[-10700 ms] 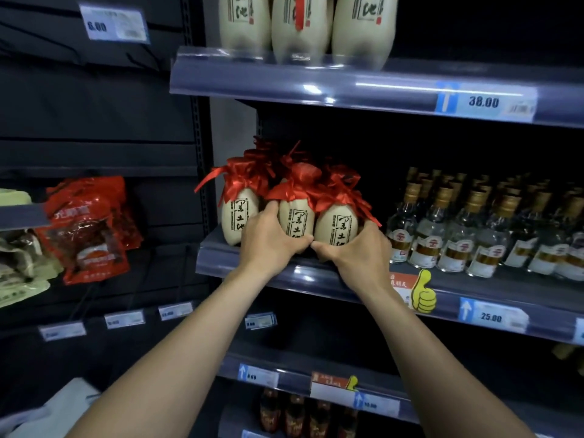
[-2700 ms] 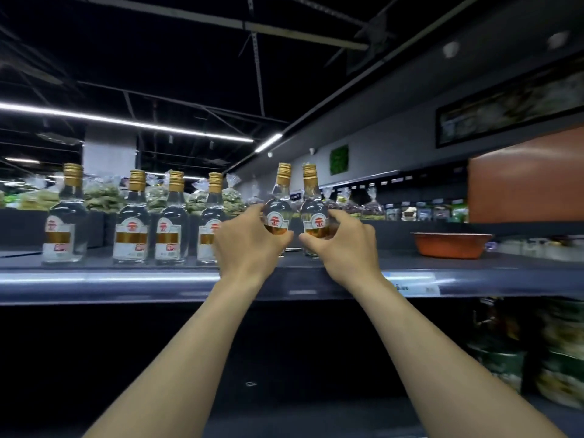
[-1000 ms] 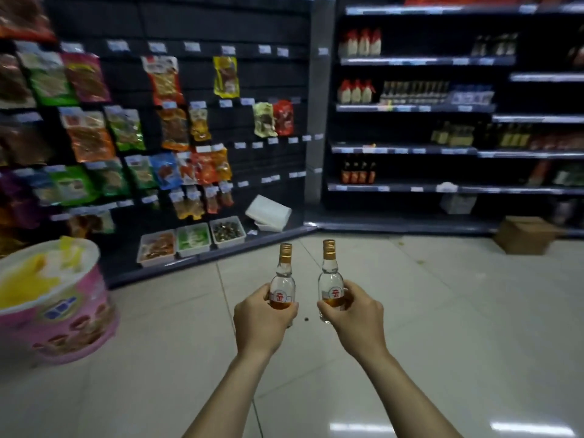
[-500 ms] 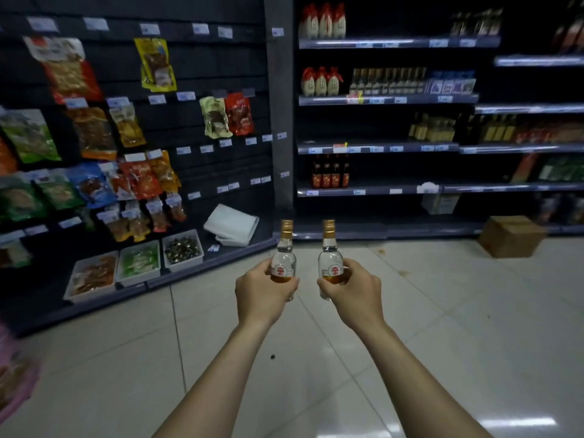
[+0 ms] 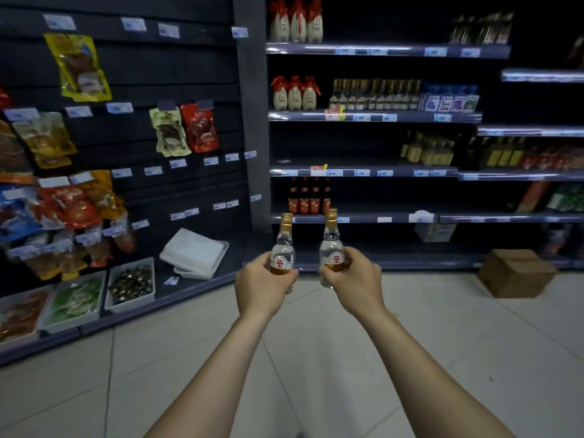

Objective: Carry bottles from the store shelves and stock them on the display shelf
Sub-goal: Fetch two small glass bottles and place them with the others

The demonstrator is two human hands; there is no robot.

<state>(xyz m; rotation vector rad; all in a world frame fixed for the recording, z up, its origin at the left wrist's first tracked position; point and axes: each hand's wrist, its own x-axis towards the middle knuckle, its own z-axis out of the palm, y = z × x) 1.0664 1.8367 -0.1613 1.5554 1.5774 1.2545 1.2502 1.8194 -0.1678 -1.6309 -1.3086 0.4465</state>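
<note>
Two upright bottles are being held side by side: the left bottle (image 5: 282, 248) is being enclosed at its base by the left hand (image 5: 260, 287), the right bottle (image 5: 331, 245) by the right hand (image 5: 355, 284), both grips being wrapped closed.

The left hand (image 5: 262, 287) holds a small clear glass bottle with a gold cap (image 5: 282, 248) upright, and the right hand (image 5: 355, 284) holds a second small clear gold-capped bottle (image 5: 331, 245) just to its right, the two apart. Both are out over the pale tiled floor (image 5: 331, 358). Behind them stand the dark store shelves (image 5: 363, 116), with rows of bottles on several levels. A brown cardboard box (image 5: 515, 273) sits on the floor to the right, before the shelves. To the left, a dark wall panel (image 5: 142, 67) carries hanging snack packets, with white trays (image 5: 131, 284) on the ledge below it.
</note>
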